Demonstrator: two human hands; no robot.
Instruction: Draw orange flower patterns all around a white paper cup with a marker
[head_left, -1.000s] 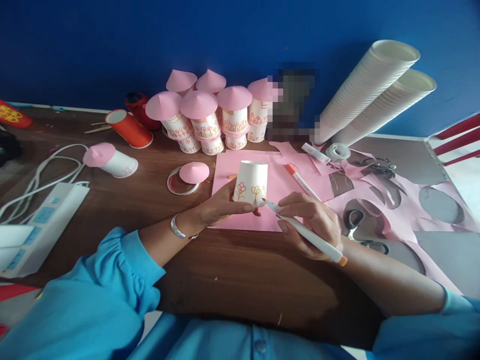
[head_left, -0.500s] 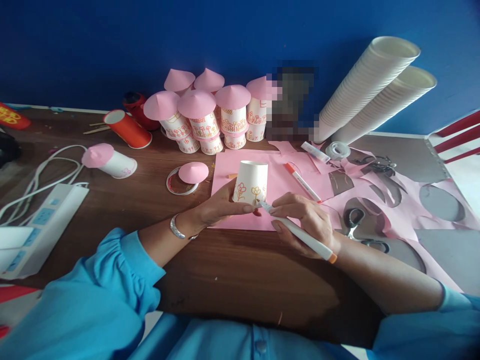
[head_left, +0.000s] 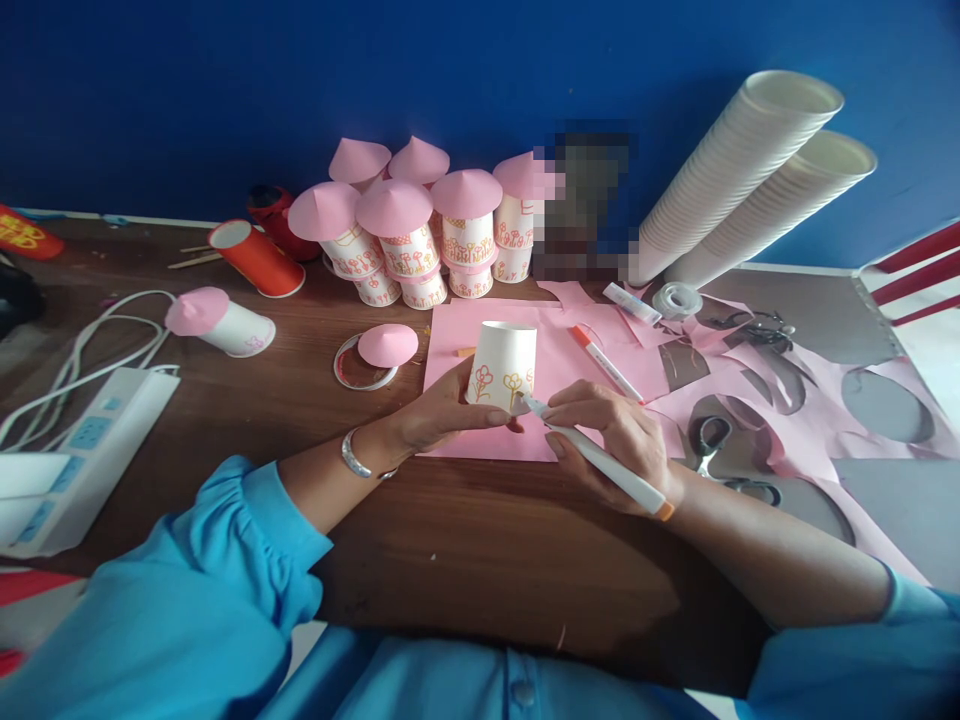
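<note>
The left hand (head_left: 450, 412) pinches the white cup (head_left: 508, 350) low down over the pink paper (head_left: 480, 445), and the right hand (head_left: 619, 435) pinches a pen (head_left: 609, 467) slanting from the right toward the cup's bottom.

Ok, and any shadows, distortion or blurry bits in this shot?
In the head view, a dark shadow lies on the wood-grain table below the right forearm; the two paper-cup stacks slant outward, probably wide-angle distortion; a pixelated patch covers the edge of the rightmost pink paper cone; the held white paper cup shows readable flowers.
</note>
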